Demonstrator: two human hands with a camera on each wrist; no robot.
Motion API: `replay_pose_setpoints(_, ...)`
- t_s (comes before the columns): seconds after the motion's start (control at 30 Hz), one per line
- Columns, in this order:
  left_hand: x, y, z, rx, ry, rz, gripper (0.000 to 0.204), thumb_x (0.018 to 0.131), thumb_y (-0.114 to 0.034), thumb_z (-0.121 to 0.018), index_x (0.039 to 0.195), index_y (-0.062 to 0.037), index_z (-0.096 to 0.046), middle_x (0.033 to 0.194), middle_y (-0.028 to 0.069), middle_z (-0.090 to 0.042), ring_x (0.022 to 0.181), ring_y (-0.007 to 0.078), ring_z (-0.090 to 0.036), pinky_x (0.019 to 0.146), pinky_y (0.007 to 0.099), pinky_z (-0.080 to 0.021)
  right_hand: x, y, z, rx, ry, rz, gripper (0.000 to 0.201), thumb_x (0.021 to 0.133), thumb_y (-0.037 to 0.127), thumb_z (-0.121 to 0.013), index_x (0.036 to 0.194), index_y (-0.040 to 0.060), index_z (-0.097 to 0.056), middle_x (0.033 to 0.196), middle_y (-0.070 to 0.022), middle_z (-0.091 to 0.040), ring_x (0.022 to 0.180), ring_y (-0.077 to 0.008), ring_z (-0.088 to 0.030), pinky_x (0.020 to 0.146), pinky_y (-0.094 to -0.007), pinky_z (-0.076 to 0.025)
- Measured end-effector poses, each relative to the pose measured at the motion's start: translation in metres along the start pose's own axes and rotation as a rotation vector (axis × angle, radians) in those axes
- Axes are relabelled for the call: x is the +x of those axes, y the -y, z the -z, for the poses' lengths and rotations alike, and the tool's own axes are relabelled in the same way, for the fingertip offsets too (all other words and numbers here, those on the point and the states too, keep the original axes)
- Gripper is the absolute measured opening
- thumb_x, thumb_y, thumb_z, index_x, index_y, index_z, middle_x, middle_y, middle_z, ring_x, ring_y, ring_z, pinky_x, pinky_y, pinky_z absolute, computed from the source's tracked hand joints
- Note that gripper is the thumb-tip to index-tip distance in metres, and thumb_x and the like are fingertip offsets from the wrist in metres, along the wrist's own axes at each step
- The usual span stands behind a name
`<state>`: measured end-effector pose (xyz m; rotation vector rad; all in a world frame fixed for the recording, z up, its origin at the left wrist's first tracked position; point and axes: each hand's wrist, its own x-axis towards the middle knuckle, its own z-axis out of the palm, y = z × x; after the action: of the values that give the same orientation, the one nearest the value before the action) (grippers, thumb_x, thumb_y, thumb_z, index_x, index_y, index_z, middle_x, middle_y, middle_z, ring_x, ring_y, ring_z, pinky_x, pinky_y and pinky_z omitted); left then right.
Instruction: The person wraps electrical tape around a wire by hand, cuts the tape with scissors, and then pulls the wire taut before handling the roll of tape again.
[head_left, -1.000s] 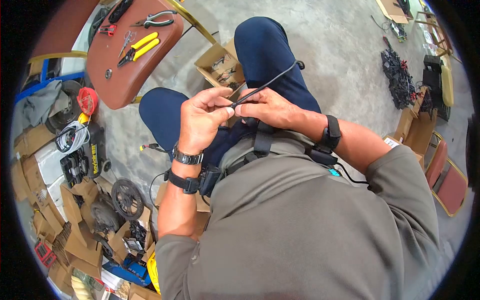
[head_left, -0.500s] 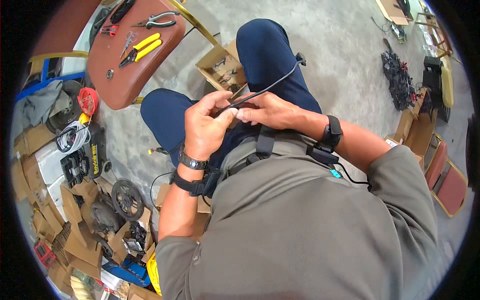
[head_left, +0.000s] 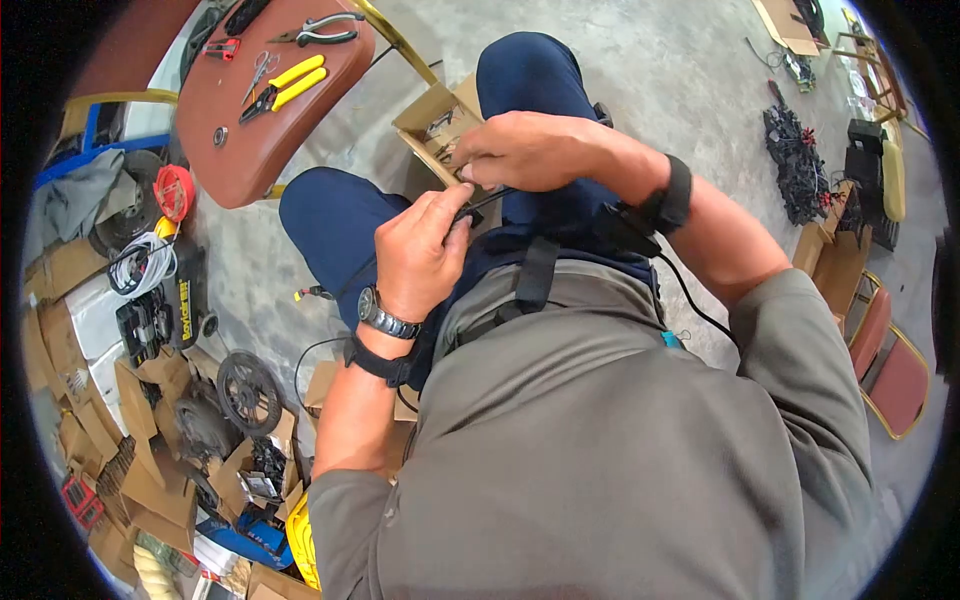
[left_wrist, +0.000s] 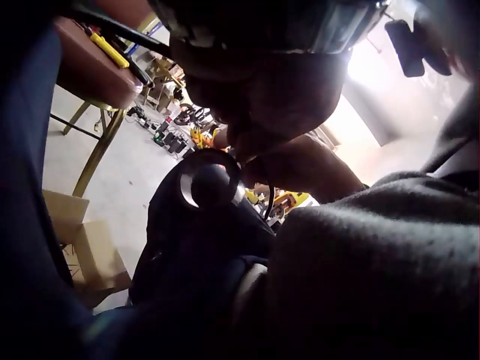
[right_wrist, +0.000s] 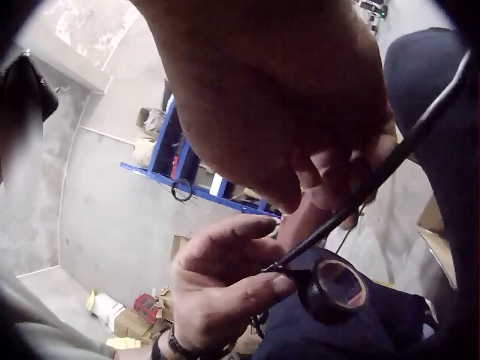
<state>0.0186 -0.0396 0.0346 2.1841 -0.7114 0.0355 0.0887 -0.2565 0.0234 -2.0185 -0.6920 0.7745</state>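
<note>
My left hand (head_left: 455,215) pinches the end of a thin black cable (head_left: 490,200) between thumb and fingers, above my lap. The cable runs up to my right hand (head_left: 475,165), which hovers over my knees with its fingers curled about it. In the right wrist view the cable (right_wrist: 420,131) crosses the right hand (right_wrist: 337,187) fingers and ends in the left hand (right_wrist: 274,274) pinch. A roll of black tape (right_wrist: 339,285) lies on my lap just below; the left wrist view shows the roll (left_wrist: 210,184) dimly.
An open cardboard box (head_left: 435,120) sits on the floor between my knees. A brown chair seat (head_left: 250,130) at upper left carries yellow-handled pliers (head_left: 280,85) and scissors. Cardboard boxes and a black wheel (head_left: 245,390) crowd the left; black parts (head_left: 795,160) lie at upper right.
My right hand has moved up and away from the left hand, toward the box, along the cable. The left hand stays low and keeps its pinch on the cable end.
</note>
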Motion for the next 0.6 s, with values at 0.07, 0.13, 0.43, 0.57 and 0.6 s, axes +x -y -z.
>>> replay_pose_setpoints(0.07,-0.001,0.001,0.0,0.029,0.014,0.001,0.033,0.079,0.004,-0.073,0.111,-0.0033,-0.068,0.092,0.015,-0.07,0.079,0.033,-0.07,0.068,0.0367,-0.055,0.019,-0.011,-0.004,-0.096,0.179,0.041,0.036,0.098,0.023,-0.055,0.122,-0.0018,-0.067,0.104,-0.0212,-0.072,0.093,-0.0312,-0.07,0.083,-0.0416,-0.054)
replay_pose_setpoints(0.13,-0.002,0.002,0.0,0.046,0.011,0.004,0.031,0.08,0.004,-0.074,0.109,-0.0019,-0.067,0.094,0.0165,-0.07,0.081,0.033,-0.071,0.07,0.0361,-0.056,0.034,-0.003,-0.009,0.086,0.265,-0.031,0.037,0.098,0.023,-0.055,0.123,-0.0016,-0.067,0.107,-0.022,-0.071,0.094,-0.0307,-0.07,0.082,-0.0413,-0.054)
replay_pose_setpoints(0.43,-0.001,0.0,0.002,0.018,-0.049,0.069,0.026,0.079,0.002,-0.076,0.103,-0.0006,-0.068,0.096,0.0162,-0.07,0.085,0.0329,-0.07,0.075,0.036,-0.056,0.041,-0.018,-0.018,0.388,0.129,-0.096,0.049,0.086,0.019,-0.071,0.129,-0.0023,-0.064,0.102,-0.011,-0.073,0.091,-0.0178,-0.066,0.083,-0.0316,-0.052)
replay_pose_setpoints(0.57,-0.007,0.003,0.001,-0.046,-0.103,0.107,0.024,0.078,0.005,-0.075,0.1,-0.0014,-0.067,0.094,0.0142,-0.068,0.079,0.0314,-0.068,0.07,0.0346,-0.055,0.03,-0.005,-0.012,0.553,0.037,-0.165,0.05,0.082,0.012,-0.074,0.128,-0.0033,-0.065,0.098,-0.0087,-0.073,0.092,-0.0168,-0.065,0.083,-0.0306,-0.051)
replay_pose_setpoints(0.6,-0.007,0.003,0.001,-0.068,-0.118,0.116,0.025,0.077,0.006,-0.075,0.099,-0.0021,-0.066,0.094,0.0134,-0.067,0.076,0.0312,-0.068,0.068,0.0347,-0.055,0.03,-0.005,-0.013,0.552,0.016,-0.158,0.049,0.082,0.012,-0.073,0.128,-0.0031,-0.065,0.098,-0.0092,-0.073,0.092,-0.0171,-0.065,0.084,-0.0309,-0.051)
